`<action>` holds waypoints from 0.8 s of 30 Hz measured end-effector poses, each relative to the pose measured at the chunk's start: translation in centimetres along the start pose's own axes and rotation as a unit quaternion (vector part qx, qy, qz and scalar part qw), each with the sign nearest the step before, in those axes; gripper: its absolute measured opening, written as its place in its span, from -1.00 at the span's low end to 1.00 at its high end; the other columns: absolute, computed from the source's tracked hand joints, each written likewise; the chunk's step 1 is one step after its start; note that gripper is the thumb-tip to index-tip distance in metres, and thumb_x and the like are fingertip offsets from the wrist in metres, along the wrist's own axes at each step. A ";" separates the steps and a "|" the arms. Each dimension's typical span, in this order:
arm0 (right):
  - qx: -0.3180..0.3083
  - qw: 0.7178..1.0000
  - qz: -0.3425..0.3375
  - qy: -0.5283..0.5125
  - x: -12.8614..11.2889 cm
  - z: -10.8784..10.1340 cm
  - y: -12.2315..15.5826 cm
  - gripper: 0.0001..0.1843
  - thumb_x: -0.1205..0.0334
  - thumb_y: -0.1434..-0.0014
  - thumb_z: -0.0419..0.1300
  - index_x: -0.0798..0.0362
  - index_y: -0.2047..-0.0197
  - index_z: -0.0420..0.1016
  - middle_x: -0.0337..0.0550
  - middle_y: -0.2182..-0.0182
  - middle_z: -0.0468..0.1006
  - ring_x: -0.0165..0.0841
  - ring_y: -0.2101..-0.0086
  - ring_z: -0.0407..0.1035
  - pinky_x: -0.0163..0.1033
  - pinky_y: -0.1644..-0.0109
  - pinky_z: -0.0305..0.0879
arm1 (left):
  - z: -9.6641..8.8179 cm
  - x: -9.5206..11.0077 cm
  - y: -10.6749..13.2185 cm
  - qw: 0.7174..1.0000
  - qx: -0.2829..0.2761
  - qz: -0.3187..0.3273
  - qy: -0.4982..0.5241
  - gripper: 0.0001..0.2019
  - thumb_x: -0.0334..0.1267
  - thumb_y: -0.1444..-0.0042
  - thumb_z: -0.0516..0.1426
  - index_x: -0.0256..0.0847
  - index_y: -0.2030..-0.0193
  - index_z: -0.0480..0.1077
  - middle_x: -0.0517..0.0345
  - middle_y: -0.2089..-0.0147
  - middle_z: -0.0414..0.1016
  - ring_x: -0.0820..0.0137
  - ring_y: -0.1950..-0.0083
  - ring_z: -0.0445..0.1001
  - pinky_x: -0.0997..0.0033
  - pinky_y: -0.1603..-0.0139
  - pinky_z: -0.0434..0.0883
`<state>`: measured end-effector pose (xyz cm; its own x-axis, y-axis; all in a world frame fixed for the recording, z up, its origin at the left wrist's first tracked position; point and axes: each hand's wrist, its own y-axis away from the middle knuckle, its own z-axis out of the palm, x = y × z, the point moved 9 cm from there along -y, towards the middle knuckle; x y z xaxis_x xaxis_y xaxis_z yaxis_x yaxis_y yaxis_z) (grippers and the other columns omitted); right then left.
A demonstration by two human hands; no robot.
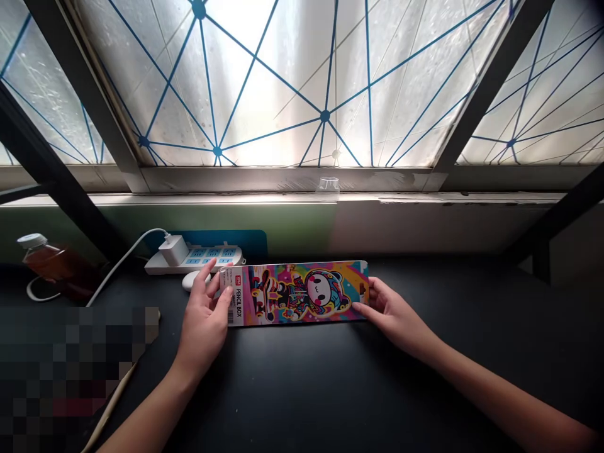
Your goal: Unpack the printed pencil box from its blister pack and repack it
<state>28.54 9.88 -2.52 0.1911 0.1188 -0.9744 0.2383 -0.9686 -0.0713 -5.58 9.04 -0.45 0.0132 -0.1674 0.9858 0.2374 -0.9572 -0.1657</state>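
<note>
A long, flat pencil box (292, 293) with a colourful cartoon figure and the words "PENCIL BOX" on its face is held between my two hands, lying crosswise just over the dark table. My left hand (205, 314) grips its left end, thumb on the face near the white label and the fingers behind the edge. At the other end, my right hand (394, 311) pinches the box with the thumb in front and the fingers behind. The back of the box is hidden. Just behind my left fingers lies a small white rounded object (189, 280).
A white power strip (212, 255) with a plugged-in charger (174, 250) and white cable (123, 263) sits behind the box. A bottle (51, 264) of reddish-brown liquid stands at the left. A clear cup (328, 187) rests on the sill. Dark metal posts rise on both sides.
</note>
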 end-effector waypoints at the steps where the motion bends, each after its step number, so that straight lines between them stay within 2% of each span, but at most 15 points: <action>1: 0.004 1.000 -0.008 0.004 -0.2 0.2 0.2 -0.43 -0.13 -0.20 0.33 -0.06 -0.16 0.36 0.03 -0.13 0.56 -0.05 -0.09 0.48 0.08 -0.21 0.44 | -0.1 0.1 -0.1 1.000 0.002 0.002 0.025 -0.42 -0.10 -0.28 0.18 0.10 -0.40 0.13 0.05 -0.35 0.37 0.16 -0.26 0.48 0.16 -0.13 0.55; 4: 0.004 0.999 -0.028 0.027 -0.4 0.6 0.6 -0.53 -0.08 -0.18 0.36 -0.06 -0.06 0.40 -0.03 -0.03 0.60 -0.09 -0.03 0.50 0.04 -0.17 0.45 | -0.8 0.2 -0.3 0.992 0.028 0.008 0.122 -0.65 -0.14 -0.27 0.15 -0.05 -0.17 0.31 0.05 -0.27 0.46 0.18 -0.28 0.45 0.16 -0.23 0.46; 6: 0.016 0.997 -0.050 0.058 -0.7 0.2 0.6 -0.59 -0.06 -0.17 0.36 -0.06 0.01 0.43 -0.08 0.06 0.62 -0.13 0.06 0.52 -0.01 -0.10 0.47 | -0.8 0.0 -0.3 0.983 0.035 -0.007 0.183 -0.78 -0.09 -0.27 0.13 -0.11 0.02 0.36 0.04 -0.16 0.54 0.16 -0.27 0.45 0.13 -0.24 0.44; 7: 0.030 0.994 -0.066 0.084 -1.0 -0.2 0.7 -0.65 -0.05 -0.19 0.35 -0.06 0.08 0.44 -0.11 0.13 0.62 -0.16 0.12 0.52 -0.05 -0.04 0.48 | -0.7 -0.1 -0.2 0.979 0.030 -0.022 0.203 -0.77 -0.03 -0.29 0.11 -0.13 0.10 0.37 0.03 -0.13 0.56 0.13 -0.28 0.44 0.11 -0.25 0.42; 9: 0.050 0.981 -0.117 0.148 -1.9 -0.7 0.8 -0.76 -0.01 -0.23 0.31 -0.05 0.26 0.43 -0.16 0.26 0.58 -0.24 0.25 0.49 -0.14 0.10 0.46 | -0.1 -0.4 0.2 0.975 0.000 -0.054 0.215 -0.64 0.11 -0.31 0.05 -0.15 0.28 0.34 -0.01 -0.15 0.55 0.07 -0.32 0.39 0.07 -0.26 0.40; 11: 0.043 0.960 -0.179 0.210 -3.0 -0.7 1.1 -0.72 0.05 -0.25 0.28 -0.03 0.39 0.34 -0.20 0.34 0.51 -0.31 0.35 0.41 -0.21 0.22 0.38 | 0.5 -0.4 0.6 0.979 -0.039 -0.074 0.184 -0.58 0.18 -0.30 0.05 -0.15 0.34 0.30 -0.03 -0.24 0.50 0.01 -0.37 0.33 0.02 -0.28 0.37; 13: 0.017 0.942 -0.223 0.248 -3.7 -0.5 1.3 -0.73 0.10 -0.26 0.25 -0.03 0.40 0.29 -0.22 0.36 0.46 -0.35 0.40 0.34 -0.25 0.31 0.29 | 1.2 -0.3 0.9 0.986 -0.102 -0.080 0.107 -0.65 0.14 -0.24 0.15 -0.12 0.20 0.35 -0.01 -0.35 0.39 -0.03 -0.40 0.28 -0.04 -0.30 0.33; 14: 0.000 0.938 -0.230 0.260 -3.7 -0.5 1.2 -0.76 0.11 -0.26 0.25 -0.03 0.38 0.30 -0.22 0.36 0.45 -0.35 0.40 0.32 -0.25 0.32 0.28 | 1.7 -0.2 1.0 0.984 -0.147 -0.081 0.056 -0.65 0.11 -0.20 0.21 -0.08 0.04 0.37 -0.01 -0.41 0.32 -0.05 -0.41 0.26 -0.06 -0.31 0.32; 15: -0.017 0.936 -0.228 0.267 -3.7 -0.5 1.1 -0.79 0.11 -0.26 0.25 -0.03 0.34 0.33 -0.20 0.34 0.45 -0.34 0.38 0.33 -0.25 0.31 0.28 | 2.2 -0.2 1.3 0.976 -0.201 -0.079 0.001 -0.56 0.08 -0.17 0.25 -0.03 -0.12 0.35 0.00 -0.46 0.24 -0.05 -0.43 0.24 -0.05 -0.32 0.31; 17: -0.060 0.936 -0.213 0.274 -3.4 -0.4 0.7 -0.82 0.08 -0.26 0.26 -0.03 0.25 0.37 -0.15 0.25 0.47 -0.28 0.29 0.38 -0.22 0.22 0.33 | 3.1 -0.1 1.9 0.943 -0.308 -0.065 -0.111 -0.39 0.05 -0.15 0.28 0.07 -0.31 0.26 0.06 -0.55 0.04 -0.03 -0.48 0.16 0.00 -0.37 0.27; 19: -0.105 0.934 -0.192 0.284 -2.9 -0.2 0.5 -0.73 0.02 -0.22 0.30 -0.03 0.12 0.39 -0.06 0.10 0.47 -0.19 0.14 0.42 -0.16 0.08 0.38 | 3.4 -0.1 2.3 0.903 -0.378 -0.036 -0.202 -0.34 0.02 -0.14 0.29 0.14 -0.36 0.23 0.15 -0.59 -0.12 0.01 -0.52 0.07 0.06 -0.43 0.20; 21: -0.139 0.928 -0.160 0.305 -2.2 -0.1 0.4 -0.51 -0.06 -0.12 0.38 -0.04 -0.02 0.37 0.02 -0.07 0.42 -0.08 -0.04 0.38 -0.07 -0.10 0.36 | 3.3 0.0 2.3 0.876 -0.398 -0.004 -0.270 -0.31 -0.03 -0.10 0.31 0.14 -0.37 0.23 0.19 -0.58 -0.14 0.02 -0.53 0.04 0.09 -0.45 0.16; 24: -0.180 0.922 -0.100 0.329 -1.1 0.3 0.5 -0.12 -0.17 0.12 0.51 -0.06 -0.19 0.31 0.06 -0.31 0.24 0.07 -0.27 0.18 0.11 -0.33 0.18 | 3.1 0.1 2.0 0.859 -0.394 0.030 -0.325 -0.27 -0.12 -0.03 0.34 0.10 -0.36 0.24 0.13 -0.51 0.00 0.04 -0.48 0.14 0.14 -0.42 0.22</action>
<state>28.16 9.17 -1.59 0.6170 0.5077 -0.6012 0.6086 -0.7922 -0.0444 -2.06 7.85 -0.63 0.6036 -0.2992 0.7390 -0.5100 -0.8574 0.0694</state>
